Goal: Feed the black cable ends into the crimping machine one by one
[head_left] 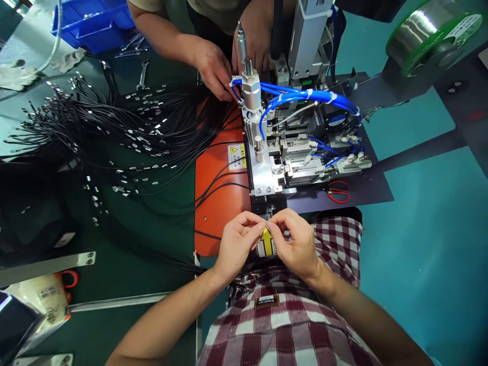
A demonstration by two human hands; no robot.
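Close in front of my apron, my left hand (237,245) and my right hand (296,243) meet at the fingertips. Thumb and forefinger are pinched together on each; whatever lies between them is too small to make out. Just beneath the fingers is a white label with a yellow arrow (268,246). Directly beyond stands a metal machine with pneumatic cylinders (263,175) and blue air hoses (312,95). Several thin black cables (213,190) run across its orange plate (213,223) to the machine's edge.
A large bundle of black cables with metal ends (125,122) spreads over the green table at left. A co-worker's hands (215,68) are behind the machine. Red-handled scissors (338,192), a solder wire spool (430,35), a wrench (143,75) and a blue bin (93,25) lie around.
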